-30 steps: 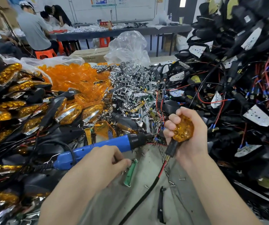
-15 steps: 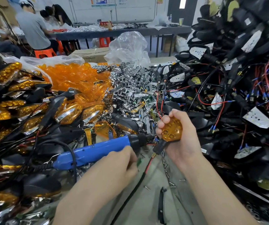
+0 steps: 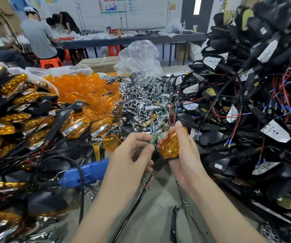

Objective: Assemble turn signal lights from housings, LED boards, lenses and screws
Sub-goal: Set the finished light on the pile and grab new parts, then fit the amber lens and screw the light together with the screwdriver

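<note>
My right hand (image 3: 185, 155) grips a turn signal light (image 3: 170, 146) with an amber lens facing me; its black and red wire (image 3: 141, 192) hangs down toward the table. My left hand (image 3: 132, 151) pinches a small green strip (image 3: 154, 139), which looks like an LED board, right beside the lens's upper left edge. The blue electric screwdriver (image 3: 83, 172) lies on the table left of my left wrist, partly hidden by it. Loose screws (image 3: 158, 206) are scattered on the grey table below my hands.
Finished amber lights (image 3: 18, 120) are heaped on the left. Loose amber lenses (image 3: 81, 90) in a bag and chrome reflectors (image 3: 141, 95) lie behind. Black housings with wires (image 3: 246, 102) tower on the right. People work at a far table (image 3: 123, 41).
My left hand picked the green strip off the table and raised it to the light. My right hand shifted left and turned the light.
</note>
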Demonstrator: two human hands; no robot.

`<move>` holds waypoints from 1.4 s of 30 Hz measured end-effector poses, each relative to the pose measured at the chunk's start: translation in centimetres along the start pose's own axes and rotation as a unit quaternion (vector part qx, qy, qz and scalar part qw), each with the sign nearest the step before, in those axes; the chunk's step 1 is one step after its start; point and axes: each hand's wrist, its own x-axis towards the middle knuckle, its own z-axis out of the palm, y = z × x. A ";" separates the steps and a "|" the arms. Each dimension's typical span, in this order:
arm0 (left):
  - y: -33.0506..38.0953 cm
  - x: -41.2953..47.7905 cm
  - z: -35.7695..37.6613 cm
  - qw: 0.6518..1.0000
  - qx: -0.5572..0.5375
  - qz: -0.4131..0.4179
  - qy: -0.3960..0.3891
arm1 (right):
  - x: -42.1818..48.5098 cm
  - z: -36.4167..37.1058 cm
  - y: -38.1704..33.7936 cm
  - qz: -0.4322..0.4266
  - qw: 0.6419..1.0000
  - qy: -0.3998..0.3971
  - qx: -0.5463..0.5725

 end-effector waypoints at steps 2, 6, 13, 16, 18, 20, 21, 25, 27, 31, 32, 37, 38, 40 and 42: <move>-0.2 -0.1 0.5 1.000 -0.023 0.006 0.010 | -0.2 0.2 -0.2 0.009 1.000 0.006 0.014; -0.8 -0.1 0.9 1.000 -0.026 0.005 0.005 | -0.3 -0.1 -0.2 0.021 1.000 -0.010 -0.005; -1.3 0.1 1.1 0.999 0.010 0.032 0.008 | -0.4 -0.1 0.0 0.023 0.999 -0.006 -0.040; -1.4 0.0 1.0 0.998 0.040 0.036 0.016 | -0.5 -0.3 0.0 0.022 0.999 -0.014 -0.038; -1.4 0.0 1.0 0.997 0.054 0.043 0.025 | -0.7 -0.3 0.0 0.019 0.999 -0.028 -0.042; -1.4 -0.1 1.0 0.996 0.065 0.051 0.027 | -0.8 -0.3 0.0 0.016 0.998 -0.027 -0.050; -1.4 -0.1 1.0 0.996 0.069 0.053 0.027 | -0.8 -0.3 0.0 0.013 0.998 -0.022 -0.059; -1.4 -0.1 0.9 0.995 0.068 0.061 0.031 | -0.7 -0.3 0.3 -0.017 0.994 -0.010 -0.103; -1.3 -0.1 0.9 0.996 0.056 0.066 0.032 | -0.7 -0.4 0.5 -0.030 0.992 -0.010 -0.126; -1.3 0.0 0.9 0.997 0.021 0.065 0.030 | -0.7 -0.3 0.6 -0.043 0.987 -0.012 -0.155; -1.4 0.1 0.9 0.997 0.022 0.066 0.028 | -0.6 -0.4 0.7 -0.043 0.986 -0.012 -0.158; -1.2 0.0 0.9 0.996 0.057 0.070 0.006 | -0.6 -0.6 0.8 -0.049 0.984 -0.033 -0.168; -1.2 0.0 0.9 0.996 0.055 0.071 0.005 | -0.7 -0.7 0.8 -0.051 0.984 -0.035 -0.168; -1.1 0.0 0.9 0.996 0.048 0.074 0.003 | -0.7 -0.8 0.8 -0.052 0.983 -0.041 -0.169; -1.1 0.0 0.9 0.996 0.051 0.078 0.003 | -0.7 -0.9 0.8 -0.052 0.982 -0.047 -0.174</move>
